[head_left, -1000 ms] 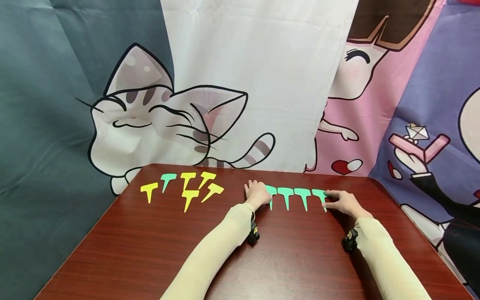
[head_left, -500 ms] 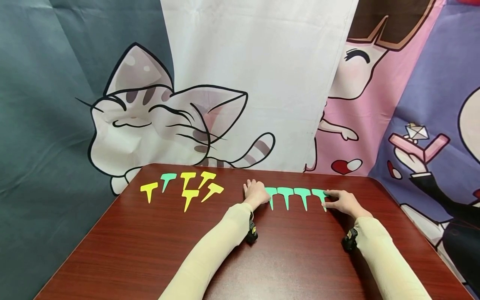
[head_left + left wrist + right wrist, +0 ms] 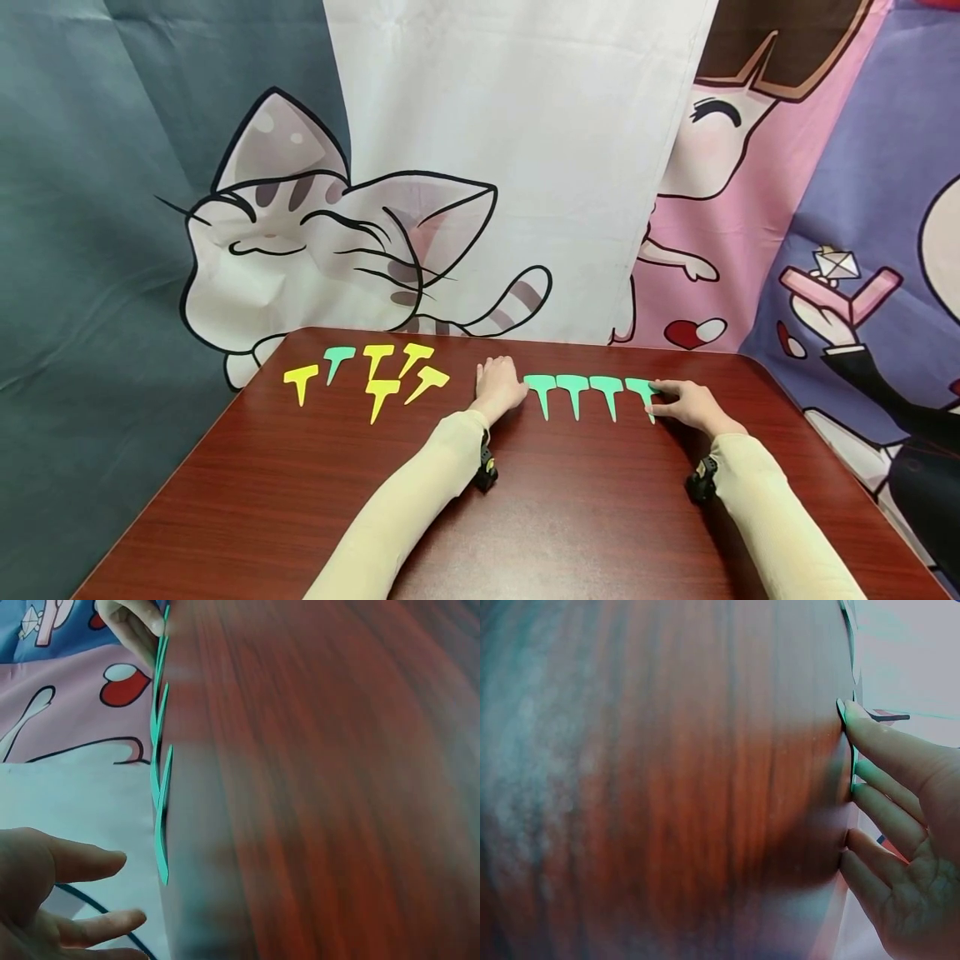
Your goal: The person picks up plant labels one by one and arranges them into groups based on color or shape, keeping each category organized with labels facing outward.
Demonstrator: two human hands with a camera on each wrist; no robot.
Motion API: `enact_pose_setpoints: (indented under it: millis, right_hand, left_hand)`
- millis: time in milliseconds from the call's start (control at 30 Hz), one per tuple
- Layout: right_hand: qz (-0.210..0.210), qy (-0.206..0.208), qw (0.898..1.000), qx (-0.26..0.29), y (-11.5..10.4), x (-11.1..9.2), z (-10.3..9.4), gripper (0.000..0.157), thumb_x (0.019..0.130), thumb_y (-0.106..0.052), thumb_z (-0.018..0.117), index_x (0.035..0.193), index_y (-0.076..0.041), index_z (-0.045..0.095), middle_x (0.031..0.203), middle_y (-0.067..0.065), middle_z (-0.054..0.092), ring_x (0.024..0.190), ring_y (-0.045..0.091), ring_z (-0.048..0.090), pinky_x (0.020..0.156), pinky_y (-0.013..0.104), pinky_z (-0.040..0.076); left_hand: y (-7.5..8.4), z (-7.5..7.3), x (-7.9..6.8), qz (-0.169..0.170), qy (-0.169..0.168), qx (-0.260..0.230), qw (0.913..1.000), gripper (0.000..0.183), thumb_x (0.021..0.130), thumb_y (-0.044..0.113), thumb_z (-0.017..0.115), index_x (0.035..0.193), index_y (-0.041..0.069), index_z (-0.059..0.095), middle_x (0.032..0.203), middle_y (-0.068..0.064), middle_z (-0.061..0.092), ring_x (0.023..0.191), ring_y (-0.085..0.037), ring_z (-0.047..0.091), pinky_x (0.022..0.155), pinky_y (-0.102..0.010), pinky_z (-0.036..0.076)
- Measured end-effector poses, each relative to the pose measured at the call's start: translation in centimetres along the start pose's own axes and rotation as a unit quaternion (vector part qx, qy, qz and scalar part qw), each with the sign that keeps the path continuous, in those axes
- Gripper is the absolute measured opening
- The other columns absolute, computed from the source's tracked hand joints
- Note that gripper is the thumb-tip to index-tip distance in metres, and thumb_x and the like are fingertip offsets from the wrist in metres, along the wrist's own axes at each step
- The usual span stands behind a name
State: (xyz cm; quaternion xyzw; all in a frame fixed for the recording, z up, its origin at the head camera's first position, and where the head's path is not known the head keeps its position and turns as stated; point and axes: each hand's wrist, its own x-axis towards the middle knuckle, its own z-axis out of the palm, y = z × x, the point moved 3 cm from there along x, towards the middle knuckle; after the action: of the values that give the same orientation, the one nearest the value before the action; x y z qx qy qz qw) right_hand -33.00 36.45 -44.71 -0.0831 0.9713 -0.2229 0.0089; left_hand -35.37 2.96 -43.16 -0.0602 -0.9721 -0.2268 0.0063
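Note:
Green T-shaped plant labels lie in a row on the table, stems toward me. My left hand (image 3: 499,387) is just left of the leftmost green label (image 3: 542,385). In the left wrist view its fingers and thumb (image 3: 90,862) are fairly straight, holding nothing, apart from the nearest label (image 3: 162,851). At the row's other end, my right hand (image 3: 693,408) holds the rightmost green label (image 3: 638,387) against the table. Its thumb (image 3: 881,735) is at the stem's tip and a finger is at the crossbar. Two more green labels (image 3: 572,384) lie between them.
Several yellow T-shaped labels (image 3: 383,389) and one green label (image 3: 339,356) lie scattered at the table's back left. The dark red wooden table (image 3: 585,517) reaches back to a cartoon-printed curtain (image 3: 517,167).
My left hand has let go of the leftmost green label and shifted left, uncovering its whole crossbar. The right hand stays at the rightmost label.

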Motion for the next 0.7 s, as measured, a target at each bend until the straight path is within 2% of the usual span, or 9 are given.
enact_pose_setpoints:
  millis: [200, 433, 700]
  right_hand:
    - [0.002, -0.002, 1.0, 0.003, -0.1, 0.0, 0.0, 0.067, 0.08, -0.04, 0.073, 0.133, -0.004, 0.054, 0.134, 0.029, 0.05, 0.125, 0.053, 0.039, 0.099, 0.065, 0.033]
    - [-0.003, 0.001, 1.0, 0.002, -0.1, 0.0, 0.0, 0.066, 0.08, -0.039, 0.073, 0.133, -0.003, 0.054, 0.134, 0.028, 0.05, 0.126, 0.053, 0.038, 0.099, 0.065, 0.033]
    - [0.003, -0.001, 1.0, 0.003, 0.0, 0.0, 0.0, 0.067, 0.08, -0.04, 0.073, 0.133, -0.003, 0.053, 0.134, 0.029, 0.049, 0.125, 0.053, 0.038, 0.099, 0.066, 0.033]
  left_hand:
    - [-1.4, -1.3, -0.2, 0.014, 0.025, 0.009, 0.9995, 0.055, 0.091, 0.03, 0.06, 0.136, 0.001, 0.046, 0.144, -0.016, 0.045, 0.139, -0.034, 0.032, 0.116, -0.05, 0.02]
    - [-3.7, -2.6, -0.1, 0.021, 0.052, 0.034, 0.9979, 0.051, 0.094, 0.033, 0.055, 0.136, 0.004, 0.048, 0.146, -0.016, 0.042, 0.141, -0.034, 0.03, 0.116, -0.049, 0.021]
    - [-6.7, -4.1, -0.1, 0.019, 0.08, 0.037, 0.9959, 0.048, 0.096, 0.033, 0.052, 0.133, 0.003, 0.052, 0.145, -0.018, 0.043, 0.14, -0.036, 0.03, 0.115, -0.051, 0.022]
